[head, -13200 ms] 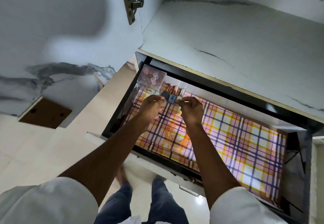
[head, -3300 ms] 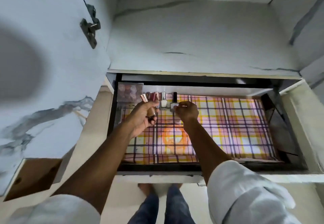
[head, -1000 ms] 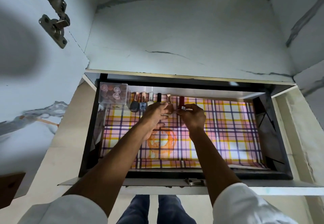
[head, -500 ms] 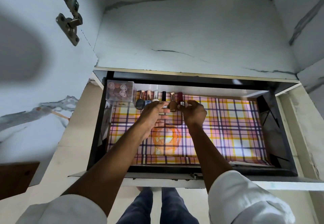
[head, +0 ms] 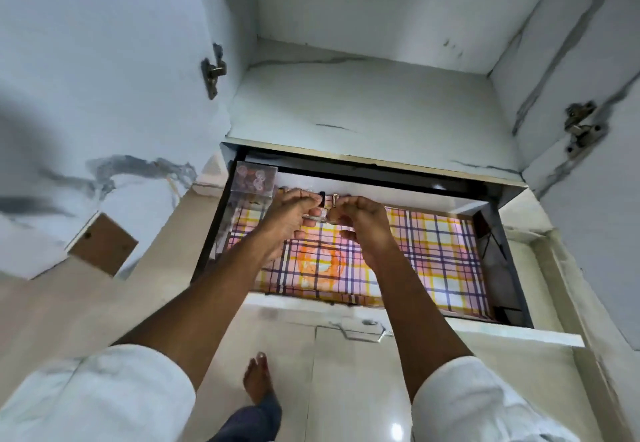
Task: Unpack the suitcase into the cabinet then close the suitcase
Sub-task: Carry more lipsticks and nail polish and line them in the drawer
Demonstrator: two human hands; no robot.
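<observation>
Both your arms reach into the pulled-out drawer (head: 512, 261) of the cabinet (head: 363, 102), hands side by side at its back edge.

Your left hand (head: 289, 218) has its fingers curled forward over a small clear bottle (head: 320, 213), which sits between the two hands; the thumb shows below it. The left hand appears to be gripping the bottle. Your right hand (head: 360, 220) is curled too, fingertips bent toward the same bottle, but you cannot tell whether it pinches the bottle or only touches it, since the frame is blurred there.

Just behind the hands, a few small bottles (head: 329, 199) stand in a row against the drawer's rear wall; only a dark cap and a metallic cap show clearly above the knuckles.

A clear plastic box (head: 254, 180) holding small round pinkish items sits in the drawer's back left corner, just beside your left hand.

The drawer floor carries a plaid liner (head: 433, 251) in pink, yellow and purple, with an orange figure near its middle.

The shelf above the drawer is white with grey veining. A metal hinge (head: 213, 72) is fixed on the left wall, another hinge (head: 581, 128) on the right.

A bare foot (head: 258, 377) stands on the tiled floor below.
</observation>
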